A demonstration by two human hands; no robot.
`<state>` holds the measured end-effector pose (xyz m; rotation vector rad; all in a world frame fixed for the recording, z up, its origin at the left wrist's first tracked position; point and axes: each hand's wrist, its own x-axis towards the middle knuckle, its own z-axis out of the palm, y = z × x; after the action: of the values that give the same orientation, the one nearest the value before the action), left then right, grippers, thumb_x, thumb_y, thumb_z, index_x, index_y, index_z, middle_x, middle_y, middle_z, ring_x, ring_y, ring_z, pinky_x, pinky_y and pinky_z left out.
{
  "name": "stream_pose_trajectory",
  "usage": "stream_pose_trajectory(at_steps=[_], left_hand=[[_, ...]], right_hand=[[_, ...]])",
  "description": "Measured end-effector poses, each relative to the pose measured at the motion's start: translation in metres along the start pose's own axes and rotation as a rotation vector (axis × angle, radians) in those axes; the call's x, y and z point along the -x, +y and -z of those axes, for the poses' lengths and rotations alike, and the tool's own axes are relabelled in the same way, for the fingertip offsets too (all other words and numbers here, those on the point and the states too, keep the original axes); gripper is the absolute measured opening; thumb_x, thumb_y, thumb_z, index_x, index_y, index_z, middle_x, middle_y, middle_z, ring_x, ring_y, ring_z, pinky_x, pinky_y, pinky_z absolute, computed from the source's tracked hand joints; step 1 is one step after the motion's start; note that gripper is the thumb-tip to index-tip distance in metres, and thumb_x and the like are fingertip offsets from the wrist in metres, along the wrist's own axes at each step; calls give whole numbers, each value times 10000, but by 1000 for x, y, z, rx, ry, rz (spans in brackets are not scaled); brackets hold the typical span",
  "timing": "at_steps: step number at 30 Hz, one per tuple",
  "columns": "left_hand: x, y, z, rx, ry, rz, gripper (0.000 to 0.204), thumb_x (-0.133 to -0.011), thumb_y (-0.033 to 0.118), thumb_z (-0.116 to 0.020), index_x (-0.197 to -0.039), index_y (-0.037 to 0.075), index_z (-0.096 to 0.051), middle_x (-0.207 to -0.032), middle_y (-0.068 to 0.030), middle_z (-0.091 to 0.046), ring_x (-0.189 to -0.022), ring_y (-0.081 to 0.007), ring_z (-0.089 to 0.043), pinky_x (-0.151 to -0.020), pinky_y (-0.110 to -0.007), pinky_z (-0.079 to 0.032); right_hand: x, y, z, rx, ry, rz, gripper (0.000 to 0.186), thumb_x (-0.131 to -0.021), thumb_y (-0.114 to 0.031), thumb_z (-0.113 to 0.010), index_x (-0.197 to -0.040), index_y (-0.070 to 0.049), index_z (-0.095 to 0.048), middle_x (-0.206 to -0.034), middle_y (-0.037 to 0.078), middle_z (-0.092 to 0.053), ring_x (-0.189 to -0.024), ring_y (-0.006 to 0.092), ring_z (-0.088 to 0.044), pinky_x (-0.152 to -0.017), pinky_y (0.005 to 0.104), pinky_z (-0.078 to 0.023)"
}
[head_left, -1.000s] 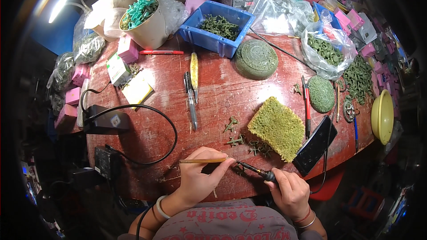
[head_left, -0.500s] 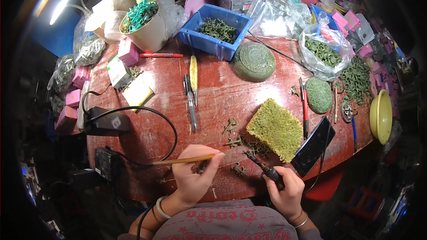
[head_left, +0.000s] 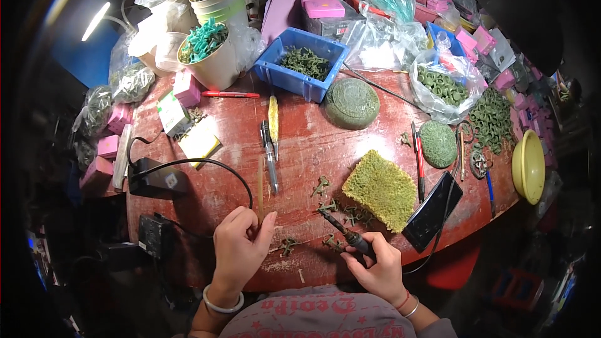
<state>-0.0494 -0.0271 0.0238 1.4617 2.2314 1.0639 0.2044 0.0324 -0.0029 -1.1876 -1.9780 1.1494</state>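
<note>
Left hand [head_left: 241,247]: closed on thin wooden stick [head_left: 260,189] — swung from flat across the table edge to upright, tip away.
Right hand [head_left: 375,269]: grips soldering iron [head_left: 347,233]; tip now left of green sponge [head_left: 379,189].
Small green figures [head_left: 325,208]: at the tip — work resumes there.

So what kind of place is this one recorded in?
Most likely a small craft or assembly workbench. The red table is crowded with tubs and bags of small green plastic pieces, such as the blue bin. The right hand holds a corded, soldering-type tool, and the left hand holds a thin stick.
</note>
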Motion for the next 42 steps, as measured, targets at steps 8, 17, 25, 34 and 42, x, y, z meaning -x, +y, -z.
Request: stream_pose_trajectory(at_steps=[8,17,25,34,42], left_hand=[[8,-9,4,-335,8,-153,381,-834,161,-853,-694,41,-521,-681,-105,-478,-628,-318,-531,-559,-440,-408],[6,2,13,-375,50,-190,232,-826,86,-851,-809,29,-627,-790,-101,-558,-732,-288,-607,-656,-396,-487],[2,28,-15,931,-545,236,360,-936,-58,-731,-1280,-37,-628,-1239,-124,-709,-1124,-168,-687,-975,-301,-564],[10,32,-50,1409,-674,655,246,-980,-75,-668,-1217,-19,-632,-1208,-140,-714,-1128,-206,-699,-1025,-348,-572],[11,23,-56,1298,-515,519,279,-979,-38,-696,-1236,-8,-592,-1088,-98,-688,-1027,-179,-707,-912,-311,-598]], right_hand=[[-1,-1,-2,23,12,21,307,-828,-66,-842,-1031,-26,-615,-851,32,-738,-571,84,-524,-540,254,-448],[-4,-6,3,-16,14,-3,284,-847,-51,-823,-1049,-16,-627,-810,65,-701,-569,121,-576,-530,271,-451],[-4,-20,20,-571,43,-163,233,-888,52,-766,-1050,-15,-612,-951,-11,-717,-715,-19,-518,-583,157,-347],[-11,-19,9,-785,26,-251,224,-939,50,-745,-1100,-7,-601,-1073,73,-721,-977,101,-677,-890,252,-543],[-13,-22,5,-755,-3,-322,245,-922,72,-729,-1132,0,-625,-1065,42,-690,-968,90,-647,-878,242,-514]])
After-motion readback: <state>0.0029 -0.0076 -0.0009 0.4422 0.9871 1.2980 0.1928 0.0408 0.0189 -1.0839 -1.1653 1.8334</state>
